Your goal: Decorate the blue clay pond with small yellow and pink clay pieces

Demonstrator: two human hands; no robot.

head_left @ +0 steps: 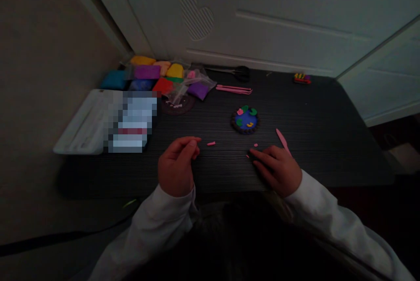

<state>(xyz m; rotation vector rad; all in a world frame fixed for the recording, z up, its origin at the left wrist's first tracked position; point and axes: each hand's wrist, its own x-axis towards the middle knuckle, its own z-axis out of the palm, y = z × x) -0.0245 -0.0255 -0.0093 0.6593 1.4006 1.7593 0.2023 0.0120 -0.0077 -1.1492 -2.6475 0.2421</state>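
My left hand [177, 166] hovers at the near left of the dark table, thumb pressed to curled fingers; anything between them is hidden. Just right of it lies a short pink clay roll [211, 143]. My right hand [278, 170] rests with fingers stretched out, the index tip down by a tiny pink clay bit [247, 156]. Beyond that fingertip sits a small flattened pink clay piece [256, 145]. Farther back is a round clay pond [246, 121] with a brown rim, green leaves, a pink flower and yellow shapes. A pink clay knife [282, 139] lies beside my right hand.
Pink tweezers [233, 89] and black-handled scissors [242, 73] lie at the back. Bags of coloured clay [147, 72] crowd the back left. Near them are a brown disc [187, 105] and a lit, blurred screen [134, 121] on a white case [88, 119]. A small colourful model [302, 79] stands back right.
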